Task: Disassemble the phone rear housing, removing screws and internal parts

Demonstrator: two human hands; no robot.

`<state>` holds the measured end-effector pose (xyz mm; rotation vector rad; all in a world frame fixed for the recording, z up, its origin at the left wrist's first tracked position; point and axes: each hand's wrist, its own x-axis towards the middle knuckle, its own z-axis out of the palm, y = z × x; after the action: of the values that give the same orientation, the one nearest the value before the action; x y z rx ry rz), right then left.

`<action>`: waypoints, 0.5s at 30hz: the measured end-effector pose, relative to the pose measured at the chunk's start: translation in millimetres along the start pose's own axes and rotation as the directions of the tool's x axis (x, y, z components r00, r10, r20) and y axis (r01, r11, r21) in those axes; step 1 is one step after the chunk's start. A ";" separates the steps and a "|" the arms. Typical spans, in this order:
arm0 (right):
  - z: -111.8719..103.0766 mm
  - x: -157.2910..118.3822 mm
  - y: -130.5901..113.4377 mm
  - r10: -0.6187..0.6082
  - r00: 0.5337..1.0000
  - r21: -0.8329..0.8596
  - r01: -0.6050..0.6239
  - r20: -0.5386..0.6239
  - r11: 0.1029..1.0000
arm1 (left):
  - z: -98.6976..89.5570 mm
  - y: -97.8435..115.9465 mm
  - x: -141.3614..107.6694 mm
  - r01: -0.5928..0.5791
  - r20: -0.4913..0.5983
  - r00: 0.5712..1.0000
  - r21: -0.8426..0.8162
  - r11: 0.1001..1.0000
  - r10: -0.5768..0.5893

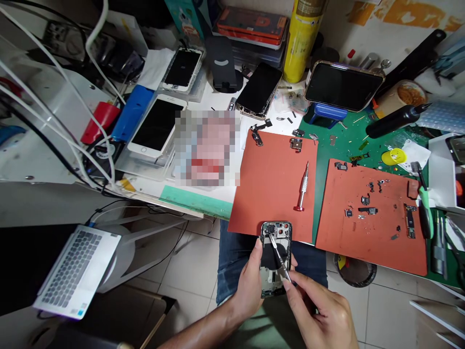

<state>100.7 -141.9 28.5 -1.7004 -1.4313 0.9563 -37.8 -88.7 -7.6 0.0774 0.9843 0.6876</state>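
Holding an opened phone housing (275,259) over the lap, just off the near edge of the bench, the person works inside it with both hands. The left hand (250,286) wraps its fingers around the housing's left side, thumb on the edge. The right hand (321,310) pinches a pair of tweezers (279,256) between closed fingertips, the tips reaching toward the camera end of the housing.

Judged from the layout, the strip-down appears well advanced: the housing looks largely emptied, with no screen on it, though a dark round part and some fittings remain inside. Small removed parts, a board (409,220) among them, lie scattered on the right-hand red mat (374,242). A screwdriver (302,189) rests on the left-hand red mat (271,194), with a few connectors along its far edge.

Further back stand several other phones (259,89), a yellow can (301,39) and a laptop (74,271) on a low stand to the left.
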 end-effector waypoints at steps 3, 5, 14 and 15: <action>3.4 -2.4 -0.5 0.066 0.998 0.005 -0.066 0.008 0.998 | -0.9 -1.1 0.5 -0.001 -0.009 1.000 -0.008 1.000 0.000; 5.7 -4.7 -1.2 0.114 0.994 0.003 -0.114 0.008 0.994 | -1.3 -0.9 1.2 0.002 -0.014 1.000 -0.012 1.000 -0.002; -6.7 4.5 -9.4 0.237 0.968 0.008 -0.238 0.079 0.971 | -2.2 -3.1 1.4 -0.021 -0.024 0.999 0.016 1.000 0.021; -7.3 5.7 -10.0 0.229 0.969 -0.003 -0.229 0.089 0.973 | -1.8 -3.2 1.3 -0.024 -0.028 0.999 0.015 1.000 0.024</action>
<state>103.1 -135.2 40.1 -1.8675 -1.3036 1.1738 -37.2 -90.9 -10.8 0.0927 1.0173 0.7051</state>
